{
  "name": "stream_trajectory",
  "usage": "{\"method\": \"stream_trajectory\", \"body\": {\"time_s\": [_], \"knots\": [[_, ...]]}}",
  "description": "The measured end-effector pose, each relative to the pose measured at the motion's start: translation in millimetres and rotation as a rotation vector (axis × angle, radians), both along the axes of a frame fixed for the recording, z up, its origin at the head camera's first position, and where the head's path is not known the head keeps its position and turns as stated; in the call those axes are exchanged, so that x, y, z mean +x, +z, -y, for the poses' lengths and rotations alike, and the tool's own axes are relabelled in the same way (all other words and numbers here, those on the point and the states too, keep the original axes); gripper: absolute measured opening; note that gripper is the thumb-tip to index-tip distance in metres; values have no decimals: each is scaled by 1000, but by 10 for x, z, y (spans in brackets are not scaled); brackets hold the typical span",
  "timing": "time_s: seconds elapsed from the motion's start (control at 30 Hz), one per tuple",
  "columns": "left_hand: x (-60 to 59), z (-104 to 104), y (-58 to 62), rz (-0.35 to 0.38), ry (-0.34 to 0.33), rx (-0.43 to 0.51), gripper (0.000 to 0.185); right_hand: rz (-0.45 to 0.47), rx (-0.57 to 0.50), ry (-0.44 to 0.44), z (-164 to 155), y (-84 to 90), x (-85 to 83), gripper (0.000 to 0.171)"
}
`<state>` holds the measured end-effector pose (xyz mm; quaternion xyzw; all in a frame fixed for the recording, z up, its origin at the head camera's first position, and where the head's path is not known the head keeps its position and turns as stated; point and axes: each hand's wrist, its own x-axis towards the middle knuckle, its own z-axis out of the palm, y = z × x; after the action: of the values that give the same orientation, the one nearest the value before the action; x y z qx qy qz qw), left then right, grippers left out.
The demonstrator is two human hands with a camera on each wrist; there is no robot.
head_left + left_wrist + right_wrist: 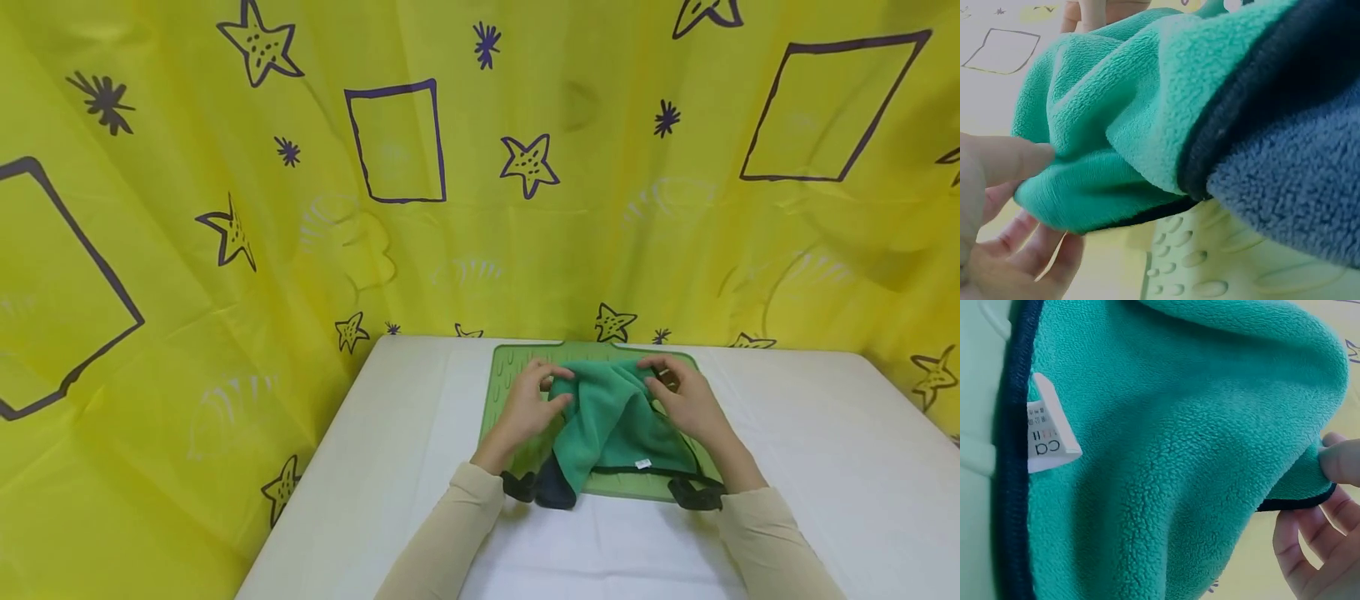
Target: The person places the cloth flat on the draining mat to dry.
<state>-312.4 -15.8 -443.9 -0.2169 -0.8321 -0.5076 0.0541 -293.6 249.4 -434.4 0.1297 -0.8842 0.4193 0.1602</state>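
On the green mat (504, 377) at the far middle of the white table (787, 467), the left hand (528, 406) and right hand (686, 402) each pinch a far corner of the green cloth (611, 421), thumbs clamped against fingers, its white label (642, 464) near.

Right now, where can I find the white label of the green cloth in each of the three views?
Head: the white label sits at the near dark-trimmed hem of the green cloth, beside the right hand.
Left wrist: not in view; only cloth folds show.
Right wrist: at the left, against the dark hem.
Shared landmark: the cloth's dark edge trim.
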Motion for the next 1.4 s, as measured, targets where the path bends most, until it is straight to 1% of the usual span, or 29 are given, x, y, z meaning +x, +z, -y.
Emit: {"method": "stream_trajectory", "body": {"time_s": [0.07, 0.17, 0.23, 0.3, 0.37, 0.5, 0.57, 0.67, 0.73, 0.8, 0.9, 0.93, 1.0, 1.03, 1.13, 1.2, 1.27, 1.33, 1.4], "knots": [[1, 11, -11, 31, -14, -10, 31, -6, -2, -14, -4, 7, 12, 24], [2, 37, -7, 88, -35, -6, 44, -6, 0, -31, -23, 20, 22, 26], [1, 68, 16, 109, -24, -9, 53, -14, -1, -44, -44, 28, 20, 28], [-6, 109, 46, 126, 2, -21, 56, -22, -2, -59, -70, 35, 17, 31], [-18, 158, 79, 123, 36, -50, 51, -25, -4, -71, -98, 45, 14, 32], [-64, 272, 119, 73, 95, -120, 29, -15, -5, -84, -144, 64, 16, 33], [-88, 328, 137, 44, 128, -144, 26, -10, 1, -93, -166, 65, 17, 32], [-112, 406, 174, 31, 146, -155, 26, 3, 6, -103, -197, 61, 21, 31], [-112, 447, 204, 41, 125, -192, 26, 13, 7, -109, -211, 59, 26, 32], [-109, 484, 214, 51, 85, -276, 26, 20, 0, -106, -220, 58, 31, 32], [-108, 527, 202, 40, 26, -418, 27, 25, -4, -98, -238, 53, 38, 32], [-105, 537, 195, 43, 15, -451, 27, 27, -4, -95, -249, 53, 41, 32], [-108, 553, 176, 43, 24, -489, 25, 34, 2, -92, -278, 50, 44, 32], [-108, 559, 165, 52, 39, -490, 24, 43, 5, -90, -293, 52, 45, 32], [-116, 574, 140, 75, 108, -447, 19, 99, 25, -75, -336, 67, 51, 36], [-131, 577, 129, 60, 153, -387, 17, 161, 33, -48, -354, 87, 55, 40], [-146, 576, 130, 37, 179, -310, 18, 229, 38, -8, -362, 109, 59, 44], [-159, 578, 137, 22, 181, -243, 21, 288, 45, 35, -363, 129, 64, 48], [-164, 589, 153, 42, 155, -182, 26, 329, 62, 73, -364, 134, 63, 51]]}}
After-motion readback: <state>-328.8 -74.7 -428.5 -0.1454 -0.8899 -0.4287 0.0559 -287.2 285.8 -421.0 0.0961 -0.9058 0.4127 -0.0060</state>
